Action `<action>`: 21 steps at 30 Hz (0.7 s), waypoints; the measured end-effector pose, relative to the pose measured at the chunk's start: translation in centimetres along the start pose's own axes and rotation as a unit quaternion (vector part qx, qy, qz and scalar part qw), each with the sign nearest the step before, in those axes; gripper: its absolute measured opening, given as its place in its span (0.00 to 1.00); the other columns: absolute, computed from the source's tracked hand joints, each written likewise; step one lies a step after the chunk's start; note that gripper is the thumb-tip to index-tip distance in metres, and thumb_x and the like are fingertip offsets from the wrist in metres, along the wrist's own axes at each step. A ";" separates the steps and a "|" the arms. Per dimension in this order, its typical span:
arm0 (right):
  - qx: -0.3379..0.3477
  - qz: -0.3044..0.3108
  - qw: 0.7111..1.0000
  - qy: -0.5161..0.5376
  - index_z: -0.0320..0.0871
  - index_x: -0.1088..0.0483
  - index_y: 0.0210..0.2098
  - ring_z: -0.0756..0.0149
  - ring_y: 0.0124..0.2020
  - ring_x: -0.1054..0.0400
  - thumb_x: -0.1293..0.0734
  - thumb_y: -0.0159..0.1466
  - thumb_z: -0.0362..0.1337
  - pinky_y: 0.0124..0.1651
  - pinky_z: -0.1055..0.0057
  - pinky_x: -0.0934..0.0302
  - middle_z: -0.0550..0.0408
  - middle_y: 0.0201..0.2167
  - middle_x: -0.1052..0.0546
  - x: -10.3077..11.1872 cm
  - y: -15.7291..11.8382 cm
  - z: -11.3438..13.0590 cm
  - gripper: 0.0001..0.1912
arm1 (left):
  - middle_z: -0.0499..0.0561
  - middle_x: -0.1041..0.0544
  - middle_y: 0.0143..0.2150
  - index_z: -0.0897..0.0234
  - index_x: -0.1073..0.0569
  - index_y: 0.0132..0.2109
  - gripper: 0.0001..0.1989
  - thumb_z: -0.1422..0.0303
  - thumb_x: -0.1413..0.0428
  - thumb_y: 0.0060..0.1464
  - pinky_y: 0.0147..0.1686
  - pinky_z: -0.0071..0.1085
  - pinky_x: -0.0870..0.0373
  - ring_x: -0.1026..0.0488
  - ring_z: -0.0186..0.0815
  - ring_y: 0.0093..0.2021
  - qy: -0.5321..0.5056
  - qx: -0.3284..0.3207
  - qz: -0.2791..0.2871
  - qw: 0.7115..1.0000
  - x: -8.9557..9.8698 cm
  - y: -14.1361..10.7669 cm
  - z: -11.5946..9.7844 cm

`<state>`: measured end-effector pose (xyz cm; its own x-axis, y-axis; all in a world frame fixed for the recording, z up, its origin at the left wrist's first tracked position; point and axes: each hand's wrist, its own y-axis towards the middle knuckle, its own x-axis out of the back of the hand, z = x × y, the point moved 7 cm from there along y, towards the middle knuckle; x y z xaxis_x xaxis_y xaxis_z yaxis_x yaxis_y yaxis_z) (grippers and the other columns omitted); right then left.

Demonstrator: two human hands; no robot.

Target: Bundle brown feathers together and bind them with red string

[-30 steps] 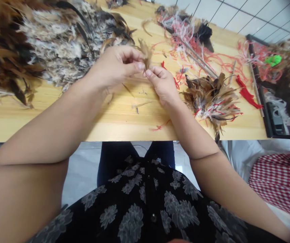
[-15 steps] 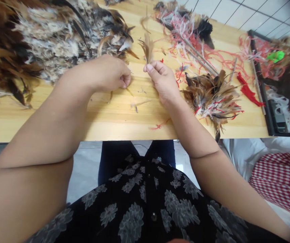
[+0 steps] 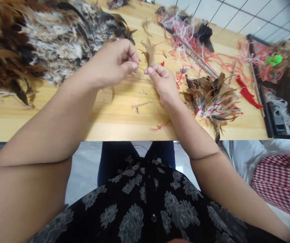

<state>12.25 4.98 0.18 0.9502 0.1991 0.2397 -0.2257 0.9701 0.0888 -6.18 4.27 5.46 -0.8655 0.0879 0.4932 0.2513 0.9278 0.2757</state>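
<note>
My right hand point(image 3: 165, 80) pinches the lower end of a small bunch of brown feathers point(image 3: 149, 54) between thumb and forefinger, its tips fanned away from me. Just left of it, my left hand point(image 3: 119, 64) hovers over the table with curled fingers, thumb against forefinger. Whether a feather sits in that pinch I cannot make out. Beyond the left hand spreads a large pile of pale, fluffy-based feathers point(image 3: 56, 44). Beside my right wrist lies a heap of brown feather bunches point(image 3: 208, 96) bound with red thread.
Brown feathers point(image 3: 0, 64) cover the table's far left. Pink and white strands point(image 3: 183, 33) and thin sticks point(image 3: 200, 59) lie at the back right. Red thread point(image 3: 248, 92) lies near a black-framed tray point(image 3: 264, 98). A red checked cloth point(image 3: 282, 182) is at the lower right.
My left hand has lifted and turned, its thumb now facing the bunch in the right hand. The right hand has stayed nearly in place, holding the same feathers.
</note>
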 end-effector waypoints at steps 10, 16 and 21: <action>-0.001 -0.023 0.999 0.025 0.44 0.20 0.43 0.61 0.59 0.15 0.28 0.77 0.66 0.74 0.53 0.22 0.54 0.46 0.13 -0.2 0.2 -1.1 0.30 | 0.44 0.21 0.30 0.55 0.20 0.41 0.14 0.76 0.28 0.52 0.40 0.41 0.18 0.19 0.39 0.31 -0.288 0.054 -0.079 0.953 -1.9 0.0 1.3; -0.006 -0.012 1.000 0.026 0.45 0.21 0.41 0.59 0.60 0.15 0.24 0.74 0.65 0.76 0.52 0.23 0.54 0.46 0.11 -0.6 0.2 -1.2 0.28 | 0.44 0.23 0.29 0.57 0.24 0.37 0.15 0.79 0.30 0.49 0.33 0.35 0.28 0.25 0.35 0.28 -0.268 0.026 -0.127 0.955 -1.8 -0.1 1.3; -0.011 0.004 0.999 0.031 0.45 0.20 0.41 0.60 0.60 0.15 0.21 0.72 0.62 0.77 0.54 0.24 0.53 0.48 0.11 -0.9 0.2 -0.7 0.26 | 0.44 0.22 0.30 0.60 0.25 0.36 0.18 0.89 0.36 0.52 0.37 0.32 0.28 0.23 0.33 0.30 -0.227 0.034 -0.142 0.963 -2.1 -0.1 0.3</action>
<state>11.53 5.06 -0.70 0.9602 0.2137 0.1797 -0.2286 0.9713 0.0661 -4.54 4.07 4.16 -0.9992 -0.0381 -0.0095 -0.0392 0.9582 0.2836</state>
